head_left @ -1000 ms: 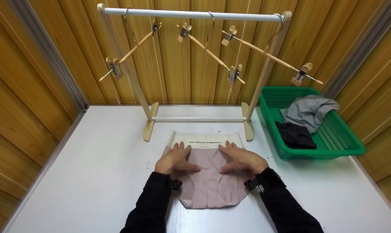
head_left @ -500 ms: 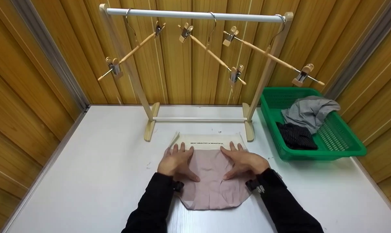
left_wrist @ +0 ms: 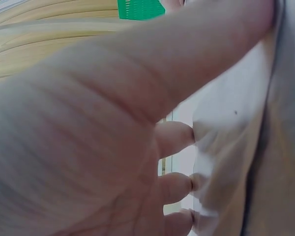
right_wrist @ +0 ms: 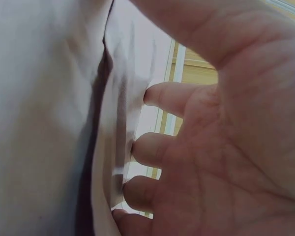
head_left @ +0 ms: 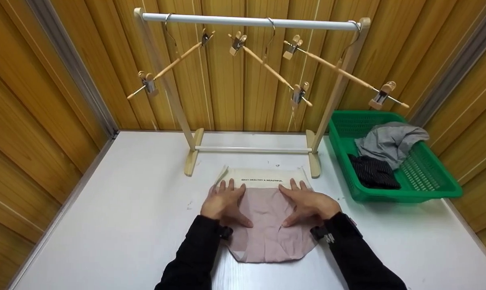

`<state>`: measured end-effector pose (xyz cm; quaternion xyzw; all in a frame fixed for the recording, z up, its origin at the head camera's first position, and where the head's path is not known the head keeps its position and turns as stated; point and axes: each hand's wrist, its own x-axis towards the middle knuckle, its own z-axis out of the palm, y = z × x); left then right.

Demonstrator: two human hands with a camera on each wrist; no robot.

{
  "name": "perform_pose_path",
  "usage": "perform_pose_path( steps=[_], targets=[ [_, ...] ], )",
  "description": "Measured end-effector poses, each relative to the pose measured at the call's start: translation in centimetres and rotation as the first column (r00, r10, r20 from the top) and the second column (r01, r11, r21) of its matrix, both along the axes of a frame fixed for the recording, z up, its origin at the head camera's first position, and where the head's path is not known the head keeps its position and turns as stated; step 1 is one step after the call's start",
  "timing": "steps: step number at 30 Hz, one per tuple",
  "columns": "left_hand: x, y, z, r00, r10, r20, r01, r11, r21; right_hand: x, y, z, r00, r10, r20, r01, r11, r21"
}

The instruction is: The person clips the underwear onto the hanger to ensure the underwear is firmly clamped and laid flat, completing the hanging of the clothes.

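Note:
A pair of dusty pink underpants [head_left: 267, 233] lies spread on the white table, its cream waistband [head_left: 263, 177] with dark lettering toward the rack. My left hand [head_left: 226, 203] rests on its left side, fingers spread, fingertips at the waistband and thumb pointing inward. On the other side my right hand [head_left: 311, 203] lies the same way, thumb turned toward the middle. In the left wrist view the left fingertips [left_wrist: 179, 187] touch the cloth. The right wrist view has the right fingertips [right_wrist: 142, 147] against the fabric by a leg-opening edge.
Behind the underpants stands a small rack with a white rail [head_left: 243, 20]. Three clip hangers [head_left: 267, 66] hang from it. At the right is a green basket [head_left: 412, 197] holding a grey cloth [head_left: 391, 141] and a black striped cloth [head_left: 373, 171]. Wood-patterned walls [head_left: 218, 112] enclose the table.
Both thumbs have slid down the cloth, away from the waistband, while the other fingertips stay near it. The whole head view has shifted slightly, so everything appears farther right.

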<state>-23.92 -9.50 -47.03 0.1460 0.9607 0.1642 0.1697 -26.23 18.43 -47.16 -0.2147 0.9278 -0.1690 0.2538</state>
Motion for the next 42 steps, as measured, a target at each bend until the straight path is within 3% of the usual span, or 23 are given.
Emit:
perform_pose_path(
  steps=[4,7,9,11,14,16,20,24,28,30,32,35,37,39,42],
  targets=[
    [-0.2,-1.3,0.5,0.996,0.054,-0.071,-0.044,0.989,0.138,0.3,0.0,0.8,0.997,0.029,-0.068,-0.035,0.995,-0.090],
    [-0.2,-3.0,1.8,0.979,0.122,-0.162,-0.071,0.955,0.289,0.4,0.0,1.8,0.989,0.049,-0.136,-0.072,0.983,-0.168],
    [-0.3,-4.4,3.1,0.955,0.162,-0.248,-0.059,0.925,0.376,0.3,-0.1,2.5,0.983,0.050,-0.175,-0.087,0.974,-0.211],
    [-0.2,-5.8,4.5,0.918,0.214,-0.334,-0.049,0.897,0.439,0.0,-0.3,3.2,0.976,0.053,-0.210,-0.105,0.965,-0.242],
    [-0.2,-7.8,6.6,0.864,0.310,-0.396,-0.049,0.836,0.546,-0.7,-1.1,4.5,0.966,0.050,-0.252,-0.122,0.952,-0.279],
    [-0.2,-9.1,7.8,0.843,0.386,-0.374,-0.075,0.773,0.631,-1.1,-2.0,5.5,0.961,0.048,-0.272,-0.133,0.944,-0.303],
    [-0.2,-11.2,10.1,0.810,0.527,-0.257,-0.145,0.604,0.783,-2.1,-4.4,7.8,0.958,0.029,-0.286,-0.133,0.925,-0.355],
    [-0.2,-12.7,12.3,0.764,0.625,-0.161,-0.188,0.453,0.871,-3.2,-7.4,10.0,0.961,0.005,-0.277,-0.124,0.901,-0.416],
    [-0.4,-13.7,14.4,0.743,0.659,-0.120,-0.114,0.301,0.947,-4.3,-10.5,12.0,0.971,0.004,-0.238,-0.131,0.844,-0.520],
    [-0.5,-14.0,15.3,0.742,0.660,-0.122,-0.059,0.245,0.968,-4.7,-12.0,13.0,0.978,0.002,-0.211,-0.125,0.811,-0.572],
    [-0.5,-14.1,16.1,0.743,0.655,-0.139,-0.011,0.219,0.976,-5.1,-13.4,14.0,0.985,0.000,-0.175,-0.112,0.767,-0.632],
    [-0.7,-14.3,17.0,0.749,0.641,-0.167,0.044,0.202,0.978,-5.6,-15.4,15.4,0.990,0.000,-0.139,-0.098,0.709,-0.698],
    [-0.8,-14.3,17.4,0.758,0.626,-0.182,0.067,0.204,0.977,-6.0,-16.6,16.2,0.991,0.011,-0.134,-0.105,0.687,-0.719],
    [-0.9,-14.3,17.7,0.777,0.602,-0.185,0.080,0.196,0.977,-6.2,-17.6,16.9,0.989,0.017,-0.149,-0.120,0.691,-0.713],
    [-0.9,-14.2,18.0,0.798,0.572,-0.188,0.088,0.197,0.976,-6.5,-18.9,17.7,0.981,0.023,-0.193,-0.150,0.721,-0.676]
  ],
)
